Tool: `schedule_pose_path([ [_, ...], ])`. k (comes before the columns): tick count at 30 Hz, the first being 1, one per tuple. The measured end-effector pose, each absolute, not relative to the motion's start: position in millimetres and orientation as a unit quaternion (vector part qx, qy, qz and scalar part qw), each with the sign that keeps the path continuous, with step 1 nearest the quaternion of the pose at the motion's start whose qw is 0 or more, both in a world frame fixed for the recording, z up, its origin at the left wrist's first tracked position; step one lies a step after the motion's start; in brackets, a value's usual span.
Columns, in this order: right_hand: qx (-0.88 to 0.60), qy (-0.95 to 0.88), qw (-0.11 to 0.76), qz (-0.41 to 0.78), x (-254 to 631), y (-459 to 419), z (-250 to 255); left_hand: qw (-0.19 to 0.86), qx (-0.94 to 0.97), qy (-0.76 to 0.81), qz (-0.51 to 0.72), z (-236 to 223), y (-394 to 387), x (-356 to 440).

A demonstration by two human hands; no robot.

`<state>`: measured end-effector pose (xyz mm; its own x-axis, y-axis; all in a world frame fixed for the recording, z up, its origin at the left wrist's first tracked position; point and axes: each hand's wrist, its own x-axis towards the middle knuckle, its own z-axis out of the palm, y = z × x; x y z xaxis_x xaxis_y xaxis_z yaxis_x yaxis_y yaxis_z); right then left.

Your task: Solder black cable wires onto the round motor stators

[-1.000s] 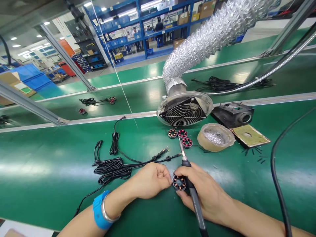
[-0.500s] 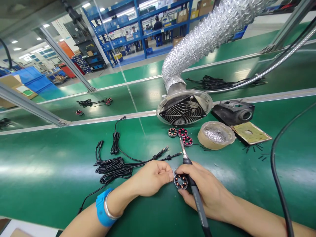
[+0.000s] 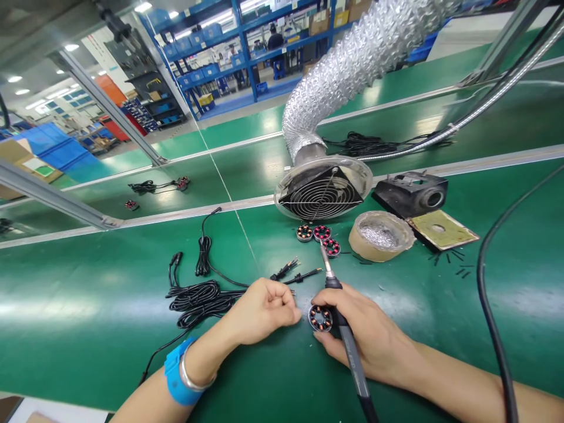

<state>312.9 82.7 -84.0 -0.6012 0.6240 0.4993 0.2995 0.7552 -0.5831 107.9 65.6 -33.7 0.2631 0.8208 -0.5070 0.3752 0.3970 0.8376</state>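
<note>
Toward the near edge of the worktop (image 3: 88, 346), my right hand (image 3: 365, 329) clasps a coil ring (image 3: 326, 317) and soldering iron (image 3: 352, 352); my left hand (image 3: 268, 311) is curled just beside, contents unclear. Seemingly a positioning step; the next move calls for steadiness.

We look past the glossy green bench (image 3: 57, 299) to blue shelves (image 3: 245, 53), a dark rack (image 3: 141, 80) and an orange panel (image 3: 110, 92), with ceiling lights (image 3: 71, 47) glowing at upper left.

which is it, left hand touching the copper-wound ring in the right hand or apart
Apart. The head view shows a narrow strip of green bench between the left hand and the copper-wound ring held in the right hand.
</note>
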Motion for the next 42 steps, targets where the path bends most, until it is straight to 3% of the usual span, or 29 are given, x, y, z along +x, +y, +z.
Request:
schedule_pose_path([
  [6,-0.274,-0.861,0.367,0.222,313.1,83.8,-87.5,0.327,0.767,0.533,0.143,-34.2,45.3,115.2],
  [12,-0.268,-0.87,0.35,0.223,314.9,85.2,-84.0,0.211,0.853,0.468,0.097,-49.9,41.1,115.9],
  [16,-0.27,-0.872,0.339,0.229,316.1,85.1,-79.3,0.264,0.79,0.545,0.092,-38.8,43.7,116.2],
  [23,-0.279,-0.869,0.331,0.239,316.1,84.0,-82.0,0.562,0.563,0.596,0.11,-26.3,53.1,108.6],
  [34,-0.264,-0.869,0.344,0.24,315.6,84.2,-83.6,0.616,0.507,0.584,0.148,-43.6,52.8,119.4],
  [37,-0.262,-0.869,0.347,0.237,316.7,84.2,-86.2,0.574,0.558,0.59,0.101,-29.9,55.1,115.7],
  [42,-0.279,-0.864,0.363,0.209,324.2,91.4,-86.1,0.296,0.679,0.671,0.038,-2.2,61.8,91.6],
])
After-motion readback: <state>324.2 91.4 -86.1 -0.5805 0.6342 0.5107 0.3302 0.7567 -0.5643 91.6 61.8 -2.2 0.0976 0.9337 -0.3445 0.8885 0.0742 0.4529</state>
